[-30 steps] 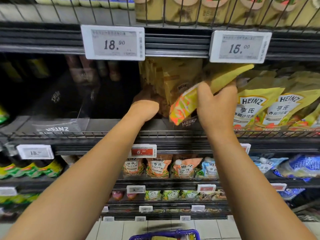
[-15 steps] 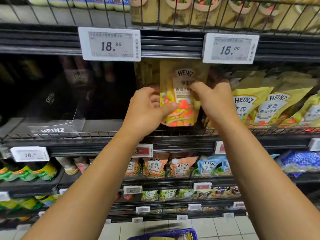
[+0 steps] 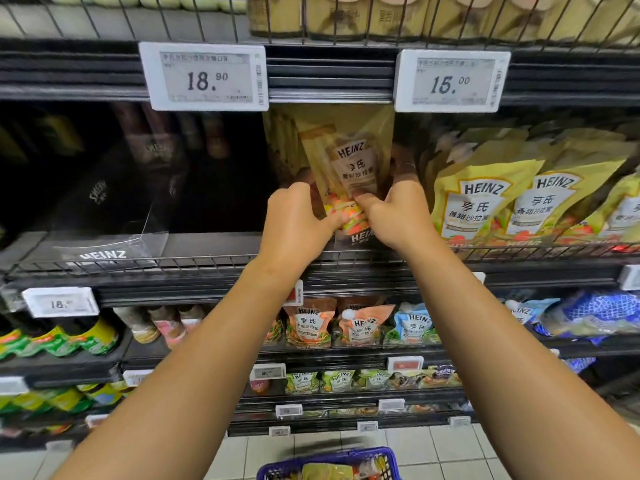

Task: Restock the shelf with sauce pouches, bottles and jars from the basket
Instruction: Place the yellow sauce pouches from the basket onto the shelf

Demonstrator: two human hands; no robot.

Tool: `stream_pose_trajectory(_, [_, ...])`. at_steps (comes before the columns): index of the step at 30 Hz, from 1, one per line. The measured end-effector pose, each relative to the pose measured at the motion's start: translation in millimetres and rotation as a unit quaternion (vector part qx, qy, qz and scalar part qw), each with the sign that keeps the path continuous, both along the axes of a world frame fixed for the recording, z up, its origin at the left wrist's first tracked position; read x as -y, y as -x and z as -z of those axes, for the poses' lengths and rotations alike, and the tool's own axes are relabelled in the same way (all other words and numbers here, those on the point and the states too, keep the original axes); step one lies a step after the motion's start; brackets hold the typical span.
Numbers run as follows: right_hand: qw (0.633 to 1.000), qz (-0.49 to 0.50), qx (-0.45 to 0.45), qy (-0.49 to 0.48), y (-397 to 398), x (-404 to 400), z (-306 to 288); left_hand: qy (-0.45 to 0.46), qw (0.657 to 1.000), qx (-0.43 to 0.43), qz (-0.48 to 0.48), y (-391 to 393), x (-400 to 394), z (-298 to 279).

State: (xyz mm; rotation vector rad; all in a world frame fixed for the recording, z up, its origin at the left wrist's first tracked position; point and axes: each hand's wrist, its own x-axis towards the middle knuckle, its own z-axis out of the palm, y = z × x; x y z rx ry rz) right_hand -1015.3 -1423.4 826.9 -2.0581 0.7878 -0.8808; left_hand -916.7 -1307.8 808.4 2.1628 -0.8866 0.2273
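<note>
— While your left hand (image 3: 298, 220) and right hand (image 3: 398, 216) meet at the shelf (image 3: 214, 263), where is the sauce pouch (image 3: 349, 168)?

— Upright between them, under the 15.00 price tag (image 3: 450, 81). Your fingers pinch its lower edge from both sides.

— And its neighbours?

— You have yellow pouches (image 3: 485, 199) just beside it on the right; the basket (image 3: 388, 462) sits on the floor below.

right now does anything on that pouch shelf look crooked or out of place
The yellow Heinz pouch that both hands hold at its lower end leans left, not yet squared with its row. The yellow pouches to its right also slump sideways. No spill or damage shows.
</note>
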Motion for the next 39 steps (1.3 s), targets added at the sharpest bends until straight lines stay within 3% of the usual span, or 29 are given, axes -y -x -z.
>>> stream_pose_trajectory(5, [0.999,-0.004,-0.033,0.029,-4,-2,-6,-0.036,0.998,-0.049,-0.035,2,2,2])
stream_pose_trajectory(11, [0.967,0.048,-0.185,0.168,7,-8,-9,-0.032,0.992,-0.124,0.012,-6,2,1])
stream_pose_trajectory(19, [0.996,-0.005,-0.083,0.037,-1,-7,-17,-0.076,0.993,-0.085,0.027,-30,-10,-10])
stream_pose_trajectory(23, [0.983,0.002,-0.161,0.092,-3,-5,-9,-0.087,0.991,-0.095,0.046,-39,-15,-11])
stream_pose_trajectory(27, [0.989,-0.054,-0.123,0.061,-6,2,-13,-0.079,0.99,-0.11,0.04,-50,-21,-11])
stream_pose_trajectory(33, [0.973,-0.121,-0.185,0.061,-5,12,-14,-0.047,0.982,-0.18,0.032,-55,-25,-2])
stream_pose_trajectory(39, [0.972,-0.055,-0.194,0.117,-10,8,-11,-0.015,0.991,-0.124,0.049,-46,-21,3])
